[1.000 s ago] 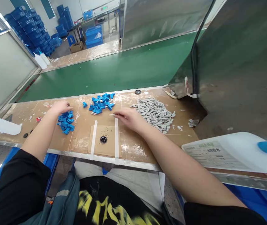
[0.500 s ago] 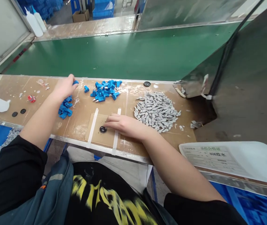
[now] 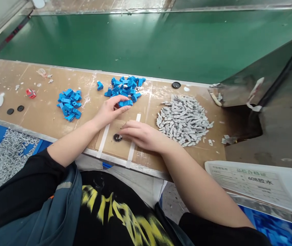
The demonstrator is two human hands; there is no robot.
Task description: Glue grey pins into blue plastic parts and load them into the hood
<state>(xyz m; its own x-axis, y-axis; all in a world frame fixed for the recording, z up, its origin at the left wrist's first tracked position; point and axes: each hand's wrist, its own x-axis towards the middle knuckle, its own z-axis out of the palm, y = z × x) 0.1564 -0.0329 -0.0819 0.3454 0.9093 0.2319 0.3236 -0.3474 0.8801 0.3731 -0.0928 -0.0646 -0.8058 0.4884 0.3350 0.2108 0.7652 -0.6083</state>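
Observation:
My left hand (image 3: pixel 111 110) pinches a blue plastic piece (image 3: pixel 125 103) between thumb and fingers, just in front of a pile of blue plastic pieces (image 3: pixel 124 85). My right hand (image 3: pixel 142 136) is closed, its fingertips at a small black round cap (image 3: pixel 117 137) with a glossy inside. A pale end of what looks like a small grey plastic piece shows at those fingertips, touching or just over the cap; the rest is hidden. Under the cap lies a cardboard sheet (image 3: pixel 111 147) taped with white strips. A heap of grey plastic pieces (image 3: pixel 184 119) lies right of my right hand.
Another cluster of blue pieces (image 3: pixel 69 104) lies at left. Beyond the bench runs a green conveyor belt (image 3: pixel 141 44). A white glue bottle (image 3: pixel 259 184) lies at the right, near a metal panel (image 3: pixel 287 102). A black cap (image 3: pixel 176 85) and a red piece (image 3: pixel 30 93) are on the bench.
My left hand has moved right and nearer, from above the left blue cluster to in front of the other pile, with a blue piece in it. My right hand remains at the cap. The view has tilted down.

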